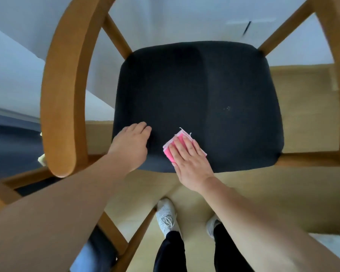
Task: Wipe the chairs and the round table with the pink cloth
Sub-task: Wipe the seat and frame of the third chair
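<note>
Now your right hand presses the folded pink cloth with flat fingers onto the front of the dark chair seat. Your left hand rests alongside, relaxed and holding nothing, near the wooden armrest.

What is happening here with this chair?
A person bends over a wooden chair and wipes its dark seat. The right hand presses a folded pink cloth flat on the seat near the front edge. The left hand rests on the seat's front left part. Pale specks lie farther back.
</note>
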